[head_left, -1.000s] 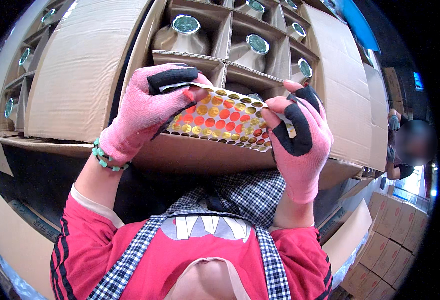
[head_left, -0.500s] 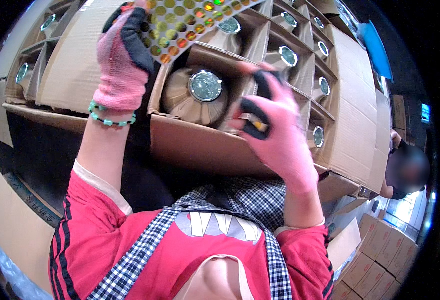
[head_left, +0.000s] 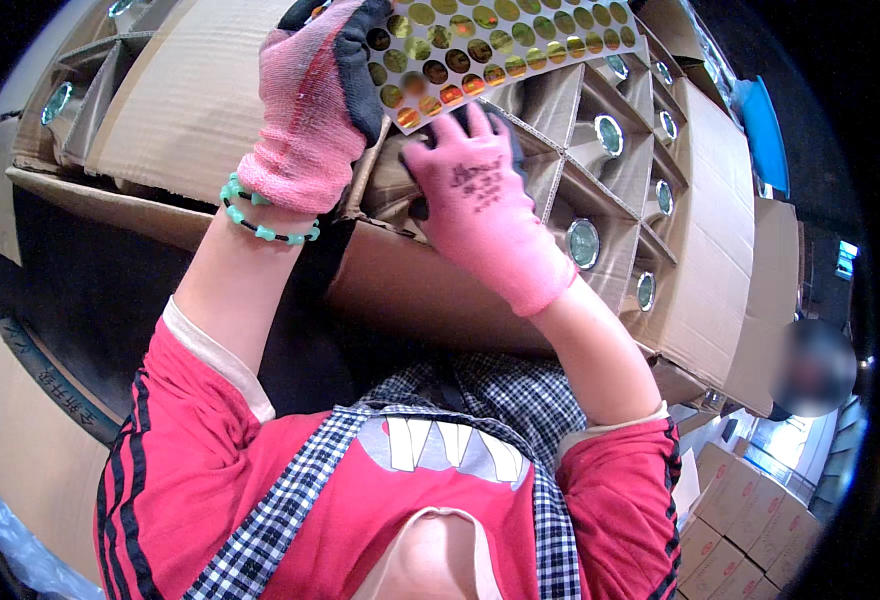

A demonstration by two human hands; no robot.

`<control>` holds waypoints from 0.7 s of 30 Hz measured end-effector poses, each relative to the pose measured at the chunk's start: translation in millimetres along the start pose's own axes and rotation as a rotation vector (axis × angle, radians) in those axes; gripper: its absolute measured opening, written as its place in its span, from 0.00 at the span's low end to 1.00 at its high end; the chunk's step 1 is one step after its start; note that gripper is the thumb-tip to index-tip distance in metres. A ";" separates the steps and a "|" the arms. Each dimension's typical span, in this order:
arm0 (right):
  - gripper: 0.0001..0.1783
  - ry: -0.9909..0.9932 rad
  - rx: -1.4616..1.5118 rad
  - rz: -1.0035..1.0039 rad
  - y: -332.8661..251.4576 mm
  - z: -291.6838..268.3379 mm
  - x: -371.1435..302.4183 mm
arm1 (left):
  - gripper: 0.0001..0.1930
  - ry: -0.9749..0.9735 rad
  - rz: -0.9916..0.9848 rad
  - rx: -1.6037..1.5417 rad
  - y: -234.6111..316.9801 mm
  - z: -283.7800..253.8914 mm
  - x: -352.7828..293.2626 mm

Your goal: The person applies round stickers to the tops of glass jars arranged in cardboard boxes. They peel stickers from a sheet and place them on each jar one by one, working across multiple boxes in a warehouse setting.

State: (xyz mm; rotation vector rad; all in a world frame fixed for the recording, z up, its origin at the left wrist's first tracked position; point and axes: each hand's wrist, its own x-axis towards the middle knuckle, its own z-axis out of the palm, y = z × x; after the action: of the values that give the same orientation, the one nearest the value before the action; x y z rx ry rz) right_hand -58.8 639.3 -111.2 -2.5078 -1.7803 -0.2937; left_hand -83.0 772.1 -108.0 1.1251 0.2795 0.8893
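Left hand [head_left: 310,110], in a pink glove with black fingertips, is up high and pinching the near corner of the sticker sheet [head_left: 505,45], fingers closed on its edge. The sheet of shiny round gold and orange dots hangs flat over the open box [head_left: 440,280], top of frame. Right hand [head_left: 480,200], also in a pink glove, reaches down into a cell just under the sheet, back of the hand to the camera, fingers curled forward onto whatever sits in that cell. Whether a dot is on a fingertip, I cannot tell; the palm side is hidden.

To do this well, I judge the sheet wants holding taut and close to the cell, so the right hand has a short trip. Press each dot flat from the middle outward, and work cell by cell along a row so none is skipped. Watch the dividers [head_left: 560,170]; a sleeve could catch them.

The box is brown card, split by card dividers into cells, each holding a wrapped piece with a round glassy cap [head_left: 582,243] showing. A green bead bracelet [head_left: 260,215] sits on the left wrist. More cartons [head_left: 730,510] are stacked lower right, a blue thing [head_left: 765,130] lies beyond the box, and another person stands at the right edge.
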 end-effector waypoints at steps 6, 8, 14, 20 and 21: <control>0.12 0.483 0.478 0.150 19.5 -73.2 -52.1 | 0.06 -0.147 -0.220 -0.397 8.2 0.5 -11.4; 0.12 0.604 0.316 0.134 25.2 -100.8 -71.7 | 0.07 -0.204 -0.204 -0.259 12.2 11.7 -18.0; 0.18 0.399 -0.034 0.343 30.3 -121.6 -57.9 | 0.08 -0.645 -0.199 -0.117 16.6 22.3 -36.7; 0.05 0.280 0.100 0.405 35.6 -108.3 -63.5 | 0.09 -0.717 -0.102 -0.051 8.9 21.1 -38.4; 0.05 0.282 0.115 0.418 36.2 -106.9 -65.3 | 0.08 -0.726 -0.122 -0.039 7.9 21.0 -38.6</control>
State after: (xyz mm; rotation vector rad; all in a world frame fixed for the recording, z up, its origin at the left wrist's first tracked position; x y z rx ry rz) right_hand -58.8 550.3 -16.0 -2.5235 -1.1094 -0.4732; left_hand -98.6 731.0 -100.6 1.3030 -0.2652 0.3345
